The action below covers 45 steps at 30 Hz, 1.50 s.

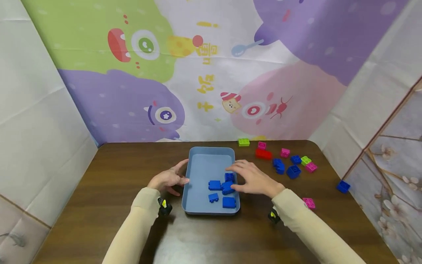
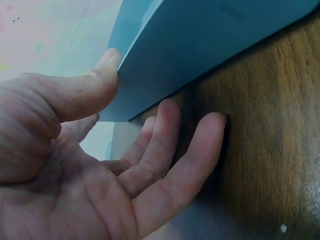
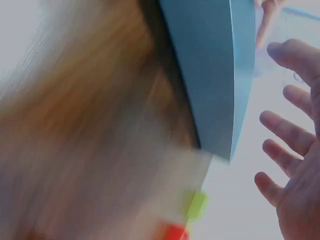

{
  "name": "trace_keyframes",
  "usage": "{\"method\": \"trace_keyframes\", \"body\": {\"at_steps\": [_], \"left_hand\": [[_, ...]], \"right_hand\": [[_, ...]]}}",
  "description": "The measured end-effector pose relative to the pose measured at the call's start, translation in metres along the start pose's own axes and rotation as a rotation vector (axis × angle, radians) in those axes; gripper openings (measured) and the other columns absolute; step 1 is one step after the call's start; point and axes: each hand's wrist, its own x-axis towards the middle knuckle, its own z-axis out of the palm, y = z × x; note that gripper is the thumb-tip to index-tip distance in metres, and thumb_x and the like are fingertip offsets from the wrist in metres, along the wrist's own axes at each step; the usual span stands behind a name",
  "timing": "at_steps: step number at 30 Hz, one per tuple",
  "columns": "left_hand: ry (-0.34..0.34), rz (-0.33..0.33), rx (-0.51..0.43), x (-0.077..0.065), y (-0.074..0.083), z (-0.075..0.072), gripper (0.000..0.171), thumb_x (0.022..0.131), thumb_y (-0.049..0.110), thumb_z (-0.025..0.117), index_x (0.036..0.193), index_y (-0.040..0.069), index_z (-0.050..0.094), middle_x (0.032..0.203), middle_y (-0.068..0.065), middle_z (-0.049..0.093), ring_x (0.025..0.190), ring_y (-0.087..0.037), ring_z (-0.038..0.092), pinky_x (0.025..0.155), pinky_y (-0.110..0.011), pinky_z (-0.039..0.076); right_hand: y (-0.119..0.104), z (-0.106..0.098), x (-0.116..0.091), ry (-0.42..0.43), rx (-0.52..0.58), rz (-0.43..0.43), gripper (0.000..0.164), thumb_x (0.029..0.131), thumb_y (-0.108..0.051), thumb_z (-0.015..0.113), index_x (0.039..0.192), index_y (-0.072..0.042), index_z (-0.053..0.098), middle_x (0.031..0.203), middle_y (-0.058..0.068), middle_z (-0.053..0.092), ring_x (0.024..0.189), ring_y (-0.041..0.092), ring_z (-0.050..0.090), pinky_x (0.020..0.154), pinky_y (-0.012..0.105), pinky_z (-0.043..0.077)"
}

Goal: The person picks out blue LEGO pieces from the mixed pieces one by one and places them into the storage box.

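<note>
A blue-grey tray [image 1: 206, 165] lies on the table, with several blue building blocks [image 1: 214, 185] in its near right part. My left hand [image 1: 169, 179] is at the tray's left wall. Its thumb [image 2: 95, 87] touches the rim, while the other fingers are loosely bent beside the wall, low over the table. My right hand [image 1: 254, 178] hovers over the tray's right rim, fingers spread and holding nothing. In the right wrist view these spread fingers [image 3: 287, 132] appear apart from the tray wall [image 3: 205, 75]. Part of the right rim is hidden behind that hand.
Loose blocks lie right of the tray: a red one [image 1: 263, 154], a green one [image 1: 243, 142], a pink one [image 1: 308, 203] and several blue ones such as this cube [image 1: 293, 171]. Another blue block [image 1: 343, 186] sits at the table's right edge. A printed cloth [image 1: 204, 121] hangs behind.
</note>
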Motion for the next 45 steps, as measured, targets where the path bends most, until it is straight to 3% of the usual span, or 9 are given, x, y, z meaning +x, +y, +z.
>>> {"method": "trace_keyframes", "body": {"at_steps": [8,14,17,27,34,41,45], "left_hand": [[0.020,-0.005,-0.018,-0.005,-0.008,-0.002,0.087,0.093,0.005,0.063,0.156,0.031,0.009,0.118,-0.024,0.050,0.099,-0.035,0.055,0.066,-0.054,0.058],[0.012,-0.004,-0.038,-0.010,-0.010,-0.002,0.086,0.094,0.005,0.062,0.156,0.030,0.008,0.122,-0.027,0.047,0.100,-0.037,0.054,0.067,-0.055,0.058],[0.033,-0.018,-0.036,-0.016,-0.011,-0.008,0.085,0.094,0.005,0.061,0.156,0.029,0.008,0.123,-0.028,0.044,0.101,-0.039,0.053,0.068,-0.056,0.057],[0.019,-0.006,-0.025,-0.023,-0.013,-0.018,0.087,0.094,0.005,0.062,0.156,0.029,0.005,0.125,-0.031,0.043,0.104,-0.040,0.053,0.068,-0.056,0.057],[0.011,-0.002,-0.024,-0.021,-0.010,-0.017,0.088,0.094,0.004,0.062,0.156,0.029,0.004,0.126,-0.031,0.045,0.105,-0.040,0.055,0.068,-0.057,0.057],[-0.013,-0.005,-0.024,-0.006,-0.001,-0.008,0.088,0.094,0.005,0.062,0.156,0.031,0.006,0.124,-0.028,0.049,0.101,-0.037,0.057,0.068,-0.056,0.057],[-0.026,-0.005,-0.025,-0.001,0.004,0.000,0.087,0.094,0.005,0.061,0.156,0.031,0.006,0.124,-0.027,0.051,0.101,-0.036,0.057,0.070,-0.057,0.056]], "right_hand": [[0.039,-0.014,-0.038,0.139,-0.046,0.097,0.053,0.084,-0.031,0.073,0.131,-0.013,0.056,0.134,0.010,0.052,0.127,0.029,0.039,0.102,0.063,0.033],[0.071,-0.018,-0.066,0.351,-0.128,0.112,0.035,0.078,-0.014,0.077,0.110,-0.006,0.066,0.115,0.012,0.062,0.112,0.032,0.050,0.090,0.059,0.044],[0.085,-0.023,-0.069,0.392,-0.152,0.134,0.031,0.077,-0.013,0.077,0.105,-0.005,0.067,0.111,0.012,0.064,0.108,0.032,0.052,0.089,0.056,0.046],[0.114,-0.026,-0.098,0.389,-0.160,0.298,0.034,0.078,-0.014,0.077,0.109,-0.005,0.066,0.110,0.015,0.063,0.104,0.036,0.052,0.079,0.062,0.044],[0.119,-0.023,-0.099,0.341,-0.142,0.353,0.053,0.079,-0.021,0.076,0.127,-0.005,0.057,0.121,0.019,0.058,0.108,0.037,0.053,0.087,0.062,0.046],[0.119,-0.029,-0.103,0.225,-0.104,0.555,0.041,0.082,-0.018,0.074,0.118,-0.003,0.062,0.119,0.026,0.052,0.107,0.043,0.049,0.085,0.065,0.047],[0.126,-0.027,-0.112,0.197,-0.091,0.574,0.035,0.081,-0.016,0.074,0.111,-0.001,0.065,0.113,0.027,0.054,0.104,0.044,0.050,0.088,0.065,0.045]]}}
